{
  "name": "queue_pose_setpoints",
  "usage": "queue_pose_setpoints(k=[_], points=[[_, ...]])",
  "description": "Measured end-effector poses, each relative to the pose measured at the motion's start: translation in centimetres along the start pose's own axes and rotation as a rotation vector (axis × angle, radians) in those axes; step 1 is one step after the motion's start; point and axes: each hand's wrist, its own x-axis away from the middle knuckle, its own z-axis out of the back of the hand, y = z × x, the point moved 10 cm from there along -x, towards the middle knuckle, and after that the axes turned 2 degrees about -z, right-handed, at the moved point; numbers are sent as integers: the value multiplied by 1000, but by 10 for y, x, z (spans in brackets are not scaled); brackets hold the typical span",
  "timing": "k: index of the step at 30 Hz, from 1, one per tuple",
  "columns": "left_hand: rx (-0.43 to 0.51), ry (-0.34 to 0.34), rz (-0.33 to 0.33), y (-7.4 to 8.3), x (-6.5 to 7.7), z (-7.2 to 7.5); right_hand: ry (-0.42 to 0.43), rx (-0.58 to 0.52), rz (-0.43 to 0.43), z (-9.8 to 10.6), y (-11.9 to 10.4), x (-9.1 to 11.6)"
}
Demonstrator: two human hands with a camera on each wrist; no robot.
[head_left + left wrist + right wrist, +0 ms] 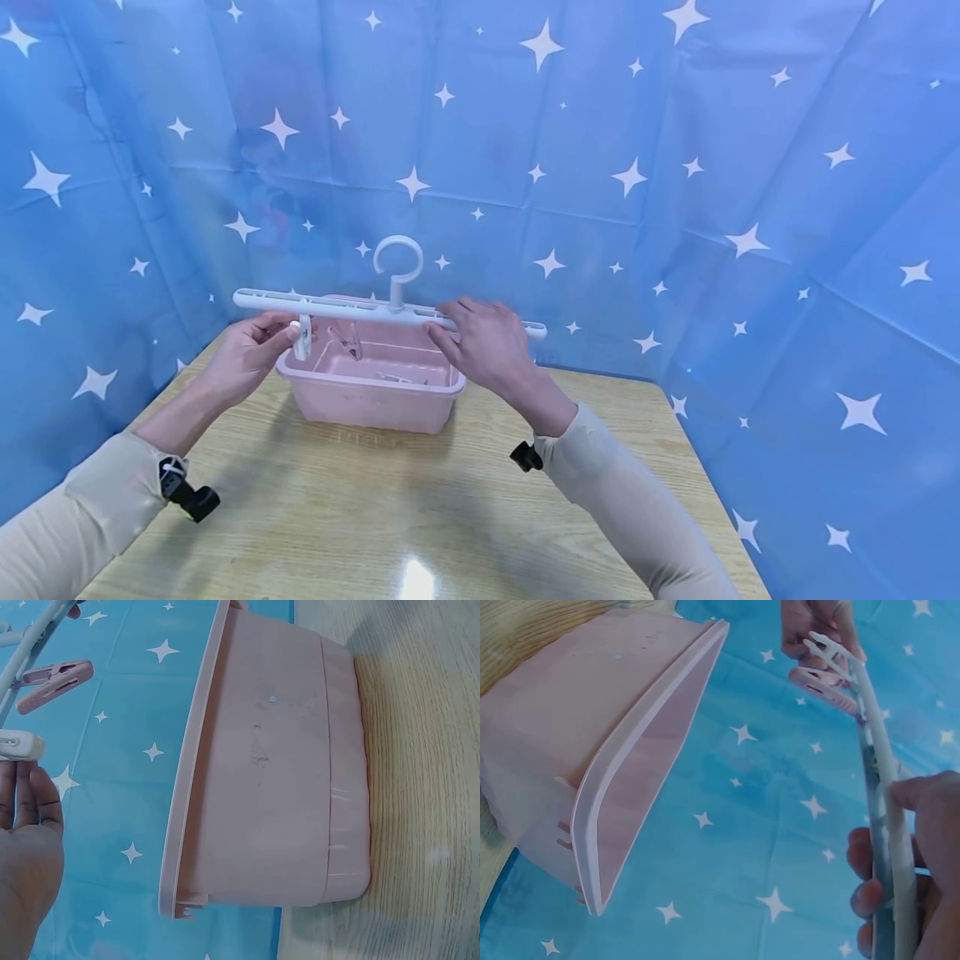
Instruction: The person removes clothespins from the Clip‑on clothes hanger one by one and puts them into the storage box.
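Note:
A white clothes hanger (337, 308) with a round hook is held level above a pink plastic basket (367, 404). My right hand (491, 342) grips the hanger bar right of the hook; in the right wrist view, thumb and fingers lie on opposite sides of it. My left hand (251, 346) pinches a white clothespin (303, 337) at the bar's left part. Between that clothespin and the hook, a pink clothespin (56, 686) hangs from the bar. How the white clothespin meets the bar is partly hidden by the fingers.
Inside the basket lies a small pale item (397, 379), perhaps another clothespin. The basket stands on a wooden table (360, 517), near its back edge. A blue curtain (480, 150) with white stars surrounds the table's back and sides.

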Motion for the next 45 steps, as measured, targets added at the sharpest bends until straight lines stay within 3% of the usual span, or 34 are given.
queue_pose_setpoints(k=[12,28,38,45], points=[[2,77,-76,9,0,3,5,3,-7,1,0,1],[-56,192,-115,9,2,10,-35,-4,-25,-3,0,2],[-80,234,-100,9,5,14,-14,9,-18,-2,-2,2],[-100,209,-72,4,4,13,-10,4,-24,-2,-3,2]])
